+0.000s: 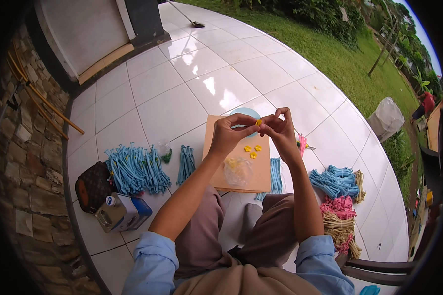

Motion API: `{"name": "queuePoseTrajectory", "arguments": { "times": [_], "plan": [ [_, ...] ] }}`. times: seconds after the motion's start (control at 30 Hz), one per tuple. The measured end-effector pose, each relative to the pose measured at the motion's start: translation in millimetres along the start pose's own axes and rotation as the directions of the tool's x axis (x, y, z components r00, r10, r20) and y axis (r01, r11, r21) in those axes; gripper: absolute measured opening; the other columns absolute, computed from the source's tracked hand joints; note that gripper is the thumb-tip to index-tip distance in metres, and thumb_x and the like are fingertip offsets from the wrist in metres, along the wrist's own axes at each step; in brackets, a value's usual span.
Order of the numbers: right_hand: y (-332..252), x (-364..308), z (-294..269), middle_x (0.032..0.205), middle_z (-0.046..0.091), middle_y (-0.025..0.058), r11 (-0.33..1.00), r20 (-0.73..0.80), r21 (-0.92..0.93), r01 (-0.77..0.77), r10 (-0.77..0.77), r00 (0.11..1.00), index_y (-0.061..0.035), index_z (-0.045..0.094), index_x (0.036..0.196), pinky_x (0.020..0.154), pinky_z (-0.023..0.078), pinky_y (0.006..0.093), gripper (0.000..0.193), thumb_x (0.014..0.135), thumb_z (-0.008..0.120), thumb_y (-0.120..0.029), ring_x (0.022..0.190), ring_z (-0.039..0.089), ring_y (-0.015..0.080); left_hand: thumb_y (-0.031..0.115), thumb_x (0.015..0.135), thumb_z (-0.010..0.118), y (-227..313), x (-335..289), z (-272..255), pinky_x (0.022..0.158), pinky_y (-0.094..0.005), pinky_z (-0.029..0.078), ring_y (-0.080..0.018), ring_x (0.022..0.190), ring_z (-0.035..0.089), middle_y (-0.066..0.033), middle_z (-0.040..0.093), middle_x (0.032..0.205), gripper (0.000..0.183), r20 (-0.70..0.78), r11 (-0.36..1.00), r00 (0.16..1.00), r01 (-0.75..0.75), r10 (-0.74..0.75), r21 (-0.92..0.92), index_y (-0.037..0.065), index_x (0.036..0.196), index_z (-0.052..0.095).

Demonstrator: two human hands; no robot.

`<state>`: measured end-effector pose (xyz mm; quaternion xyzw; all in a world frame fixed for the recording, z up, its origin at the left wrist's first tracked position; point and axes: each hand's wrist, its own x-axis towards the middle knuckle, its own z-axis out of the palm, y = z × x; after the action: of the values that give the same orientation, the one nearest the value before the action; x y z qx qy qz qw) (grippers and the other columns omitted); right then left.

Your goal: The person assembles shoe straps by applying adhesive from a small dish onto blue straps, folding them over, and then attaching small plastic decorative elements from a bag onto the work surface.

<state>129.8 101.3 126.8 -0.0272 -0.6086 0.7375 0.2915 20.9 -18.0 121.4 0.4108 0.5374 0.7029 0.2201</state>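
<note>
Between the fingertips of both hands, raised over the board, is a small yellow flower (259, 122). My left hand (230, 129) pinches it from one side and my right hand (279, 129) from the other. Beneath them lies a tan board (216, 167), with three loose yellow flowers (253, 155) on it. Closer to me on the board rests a clear plastic bag (238, 172) with yellowish pieces inside. A light blue round dish (244, 113) sits at the board's far edge, partly hidden behind my hands.
Light blue corded bundles (138, 168) lie at left, beside a brown bag (91, 187) and a metal can (123, 212). On the right are more blue bundles (334, 182), with pink (338, 207) and beige ones (338, 227). A dark chair (379, 268) stands at lower right.
</note>
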Motion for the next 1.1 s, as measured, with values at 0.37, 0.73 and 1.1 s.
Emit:
{"name": "queuePoseTrajectory", "arguments": {
  "times": [0.37,0.73,1.1],
  "plan": [
    [1,-5,-14,0.087,0.056,0.0111,0.997,0.075,0.020,-0.070,0.069,0.995,-0.0115,0.027,0.094,0.068,0.043,0.0277,0.035,0.082,0.057,0.001,0.077,0.052,0.0143,0.013,0.082,0.062,-27,1,1,0.078,-0.0224,0.049,-0.0141,0.085,0.061,-0.0087,0.063,0.096,0.020,0.119,0.774,0.928,0.360,-0.352,-0.522,-0.001,0.097,0.059],
    [72,-30,-103,0.066,0.061,0.0162,0.668,-0.039,-0.687,-0.286,0.360,0.932,-0.0025,0.030,0.089,0.046,0.046,0.0272,0.039,0.071,0.064,0.004,0.052,0.058,0.0179,0.010,0.074,0.065,-81,-2,28,0.063,-0.0291,0.049,-0.0189,0.069,0.061,-0.0082,0.061,0.072,0.009,0.204,0.692,0.965,-0.035,-0.164,0.721,0.002,0.077,0.063],
    [127,-37,-104,0.061,0.057,0.0130,0.529,-0.186,-0.763,-0.372,0.371,0.910,-0.0013,0.034,0.088,0.041,0.045,0.0287,0.042,0.063,0.067,0.005,0.047,0.057,0.0192,0.004,0.062,0.068,-136,-11,43,0.065,-0.0358,0.049,-0.0264,0.068,0.062,-0.0127,0.063,0.071,0.010,0.359,0.624,0.903,-0.141,-0.238,0.769,0.003,0.071,0.065]
  ]
}}
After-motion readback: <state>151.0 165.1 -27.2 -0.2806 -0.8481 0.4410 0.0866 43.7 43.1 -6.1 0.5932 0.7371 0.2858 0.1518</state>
